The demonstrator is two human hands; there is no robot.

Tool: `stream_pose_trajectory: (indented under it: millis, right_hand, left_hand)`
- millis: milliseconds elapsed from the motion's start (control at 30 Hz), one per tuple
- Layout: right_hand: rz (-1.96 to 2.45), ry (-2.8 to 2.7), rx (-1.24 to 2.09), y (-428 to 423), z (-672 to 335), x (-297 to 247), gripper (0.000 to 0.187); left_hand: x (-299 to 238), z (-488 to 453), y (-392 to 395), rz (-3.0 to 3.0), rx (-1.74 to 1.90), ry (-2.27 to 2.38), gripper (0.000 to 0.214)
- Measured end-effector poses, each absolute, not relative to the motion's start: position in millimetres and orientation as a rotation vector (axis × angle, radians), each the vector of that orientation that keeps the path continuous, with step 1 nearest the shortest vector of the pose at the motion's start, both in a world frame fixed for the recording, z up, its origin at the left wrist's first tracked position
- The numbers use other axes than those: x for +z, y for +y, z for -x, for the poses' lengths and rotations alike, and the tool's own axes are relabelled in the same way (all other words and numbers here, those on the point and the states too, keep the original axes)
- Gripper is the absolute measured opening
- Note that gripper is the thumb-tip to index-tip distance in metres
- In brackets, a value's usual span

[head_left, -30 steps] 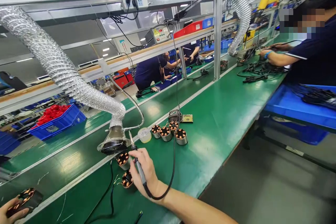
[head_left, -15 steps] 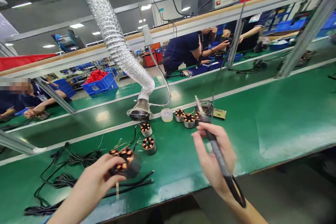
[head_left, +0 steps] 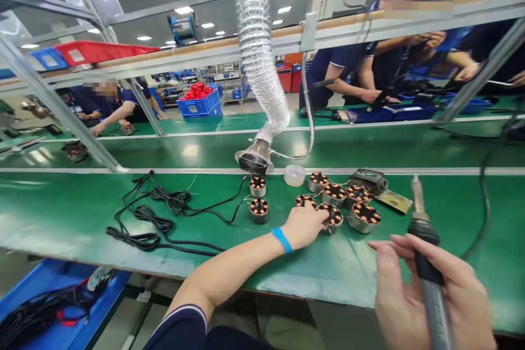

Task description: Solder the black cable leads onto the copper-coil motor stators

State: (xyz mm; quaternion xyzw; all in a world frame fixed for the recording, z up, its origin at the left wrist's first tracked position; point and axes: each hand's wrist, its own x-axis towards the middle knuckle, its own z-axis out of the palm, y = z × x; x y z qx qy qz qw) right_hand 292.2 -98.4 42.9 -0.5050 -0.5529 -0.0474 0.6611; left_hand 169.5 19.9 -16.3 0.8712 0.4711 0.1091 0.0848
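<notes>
My left hand (head_left: 304, 225) reaches across to a group of motor stators with copper windings, its fingers gripping one stator (head_left: 331, 219). Another stator (head_left: 305, 200) sits against the back of the fingers, partly hidden. Several more stators, such as the one at the right end (head_left: 364, 217), stand close by with the windings facing up. In my right hand (head_left: 465, 295) is a soldering iron (head_left: 419, 202), held by its grey handle with the tip pointing up and away. It is raised over the right part of the bench.
Two stators (head_left: 259, 210) with black cables attached stand left of the group. Coiled black cables (head_left: 158, 224) lie further left. A fume-extraction hood (head_left: 255, 156) hangs behind, beside a clear round container (head_left: 294, 175). An iron stand (head_left: 369, 180) is at the back. Co-workers sit across the bench.
My left hand has carried stators from the cable side over to the group on the right. The right hand with the soldering iron now appears further right and lower; the view has turned.
</notes>
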Motion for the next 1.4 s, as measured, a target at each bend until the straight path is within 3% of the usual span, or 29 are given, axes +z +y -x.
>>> stream_pose_trajectory:
  millis: [133, 333, 433, 567, 733, 900, 1400]
  right_hand:
    - [1.135, -1.289, -0.212, -77.7, -283.6, 22.8, 0.028]
    - [1.020, -1.430, -0.208, -50.1, -254.0, -2.2, 0.030]
    - [0.964, -1.577, -0.042, -35.3, -225.0, -14.9, 0.030]
    - [0.932, -1.740, 0.215, -12.9, -180.5, -30.3, 0.032]
    - [0.880, -1.784, 0.433, 7.6, -145.7, -44.1, 0.031]
    - [0.892, -1.690, 0.450, 9.7, -140.8, -53.6, 0.024]
    - [0.894, -1.672, 0.613, 8.9, -138.3, -67.9, 0.030]
  left_hand:
    - [-5.7, -150.2, 15.6, -2.594, 0.520, 1.371, 0.050]
    - [25.6, -23.2, 0.0, -2.096, 1.334, 1.687, 0.029]
    - [12.6, 31.1, 12.4, -1.674, 1.034, 1.717, 0.035]
    - [-15.1, 57.5, 25.8, -1.172, 0.710, 1.244, 0.046]
    - [-23.0, 57.6, 30.7, -1.076, 0.756, 1.038, 0.045]
    - [-27.9, 51.7, 29.2, -0.983, 0.769, 0.917, 0.039]
    - [-41.2, 43.5, 26.4, -0.899, 0.913, 0.970, 0.037]
